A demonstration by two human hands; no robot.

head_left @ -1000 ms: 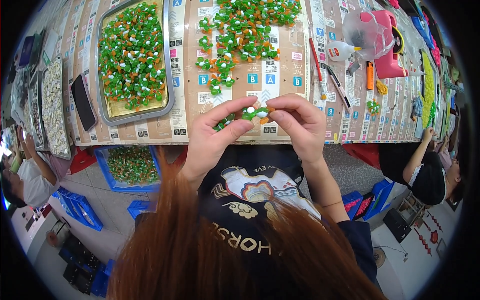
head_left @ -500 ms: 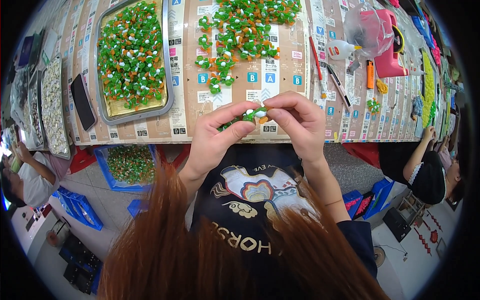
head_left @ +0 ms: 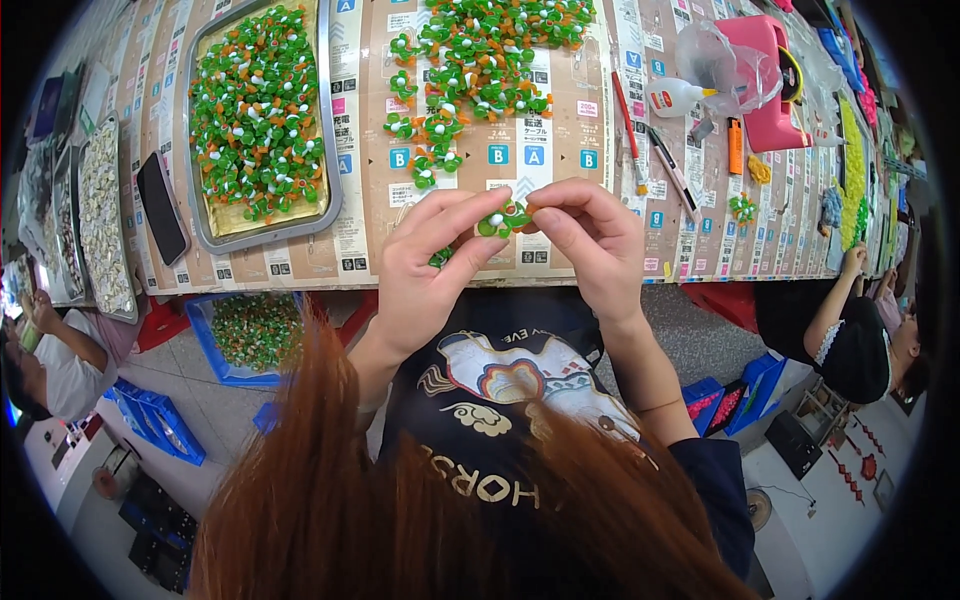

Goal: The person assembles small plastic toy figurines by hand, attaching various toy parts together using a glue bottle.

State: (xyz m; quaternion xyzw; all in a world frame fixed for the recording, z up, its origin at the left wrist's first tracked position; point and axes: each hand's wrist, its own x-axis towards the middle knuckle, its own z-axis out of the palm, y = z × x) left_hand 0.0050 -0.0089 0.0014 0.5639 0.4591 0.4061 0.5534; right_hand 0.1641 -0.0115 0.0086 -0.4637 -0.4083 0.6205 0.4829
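Above the table's near edge, my left hand is closed, its thumb and forefinger pinching a small green plastic flower-shaped piece with a white bead and a touch of red. My right hand is closed too, with thumb and fingertip pressed together at the piece's right edge; what lies between those tips is mostly hidden. Another bit of green shows beside my left palm. Beyond my hands lies a loose pile of similar green, white and orange pieces. A metal tray to the left is heaped with more.
A phone lies left of the tray, near a tray of pale pieces. To the right are a red pencil-like tool, a pen, a glue bottle, an orange lighter and a pink holder. People sit at both sides.
Between my fingertips the piece has turned: its green petals now show, while the white and orange parts seen before are mostly out of sight. Both hands stay close together.
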